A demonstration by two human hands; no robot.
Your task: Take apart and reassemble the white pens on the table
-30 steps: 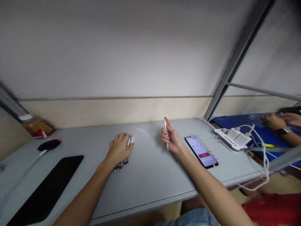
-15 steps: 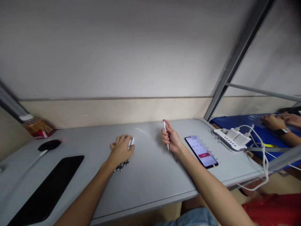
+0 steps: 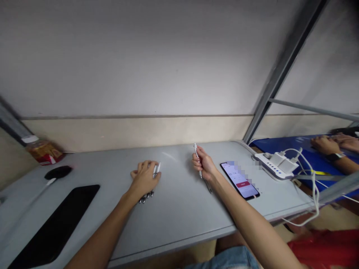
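Looks partway to me: a row of pens sits together under the left hand (can't tell whether those curled fingers grip or just rest). Two aren't in the row: a white pen, wrapped snugly in the right hand, ends poking out above and below, and another pen by that wrist.

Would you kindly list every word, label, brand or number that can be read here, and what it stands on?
"00 14", faintly, on the black-edged, lit smartphone; anything after it is pixelated.
Too small to read: lettering on the red on-screen button.
Too blurred to read: the red-and-yellow label on the white-capped plastic bottle.
None legible: the white-and-silver pen in the right hand.
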